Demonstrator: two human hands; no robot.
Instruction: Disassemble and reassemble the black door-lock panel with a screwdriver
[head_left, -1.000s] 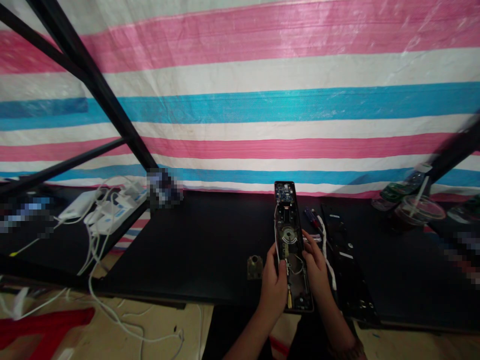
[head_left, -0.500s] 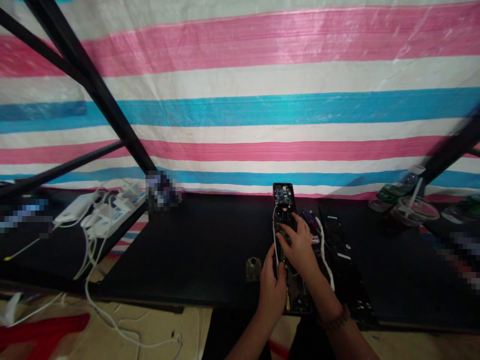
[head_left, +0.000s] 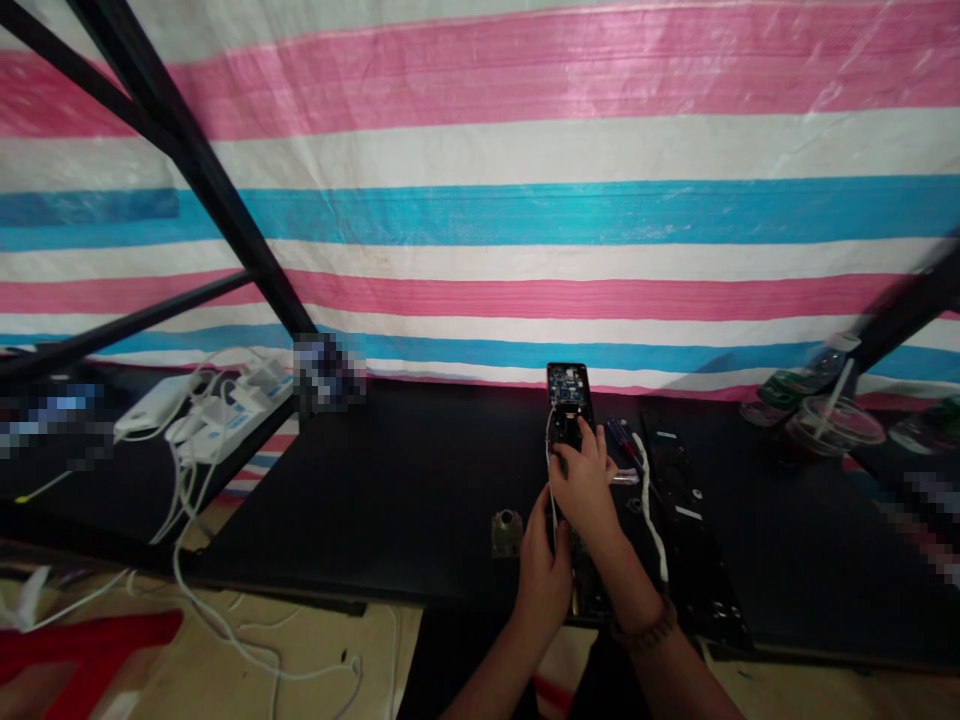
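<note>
A long, narrow black device casing [head_left: 589,388] lies opened on the black table. A blue circuit board [head_left: 568,384] shows at its far end, and a thin white cable [head_left: 549,440] runs along its left side. My left hand [head_left: 546,565] is closed around the casing's left edge, low down. Over the middle of the casing reaches my right hand [head_left: 589,487], its index finger stretched forward and its thumb apart, with fingertips at the inner parts. What lies under that hand is hidden. Left of the casing sits a small translucent piece with a round hole [head_left: 507,534].
To the right lie a screwdriver [head_left: 622,436], a white wrapped cable [head_left: 651,510] and a long black panel [head_left: 682,530]. Further right stand a plastic cup with a straw [head_left: 836,428] and a bottle [head_left: 799,385]. A white power strip [head_left: 232,425] with tangled cords is at the left.
My right hand has shifted slightly left across the casing, its index finger now straighter. My left hand keeps its hold. The view has moved a little.
</note>
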